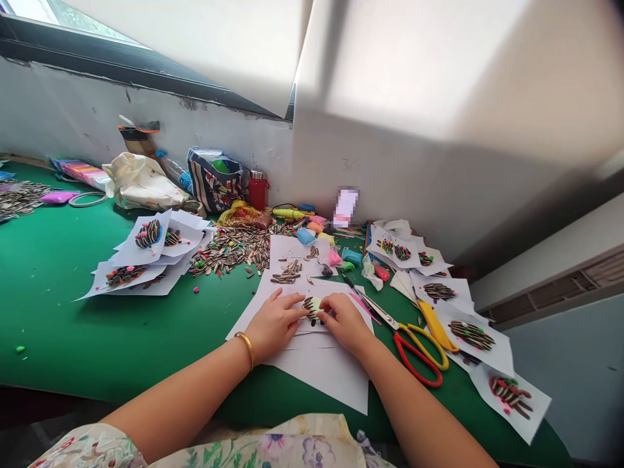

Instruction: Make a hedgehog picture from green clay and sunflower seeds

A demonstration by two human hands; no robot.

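Pale green modelling clay (315, 307) set with striped sunflower seeds (308, 305), on white paper (319, 380) near the centre. Left hand (273, 325) and right hand (345, 323), palms down, come together, fingertips pressing both sides. Red-and-yellow-handled scissors (419, 351) lie right.

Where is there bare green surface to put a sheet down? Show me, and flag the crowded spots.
Green mat shows between the left paper stack and the left forearm. A smaller strip lies between the scissors and the right forearm. Crowded: the sunflower seed pile, the clay packs by the wall, and the right-hand papers.
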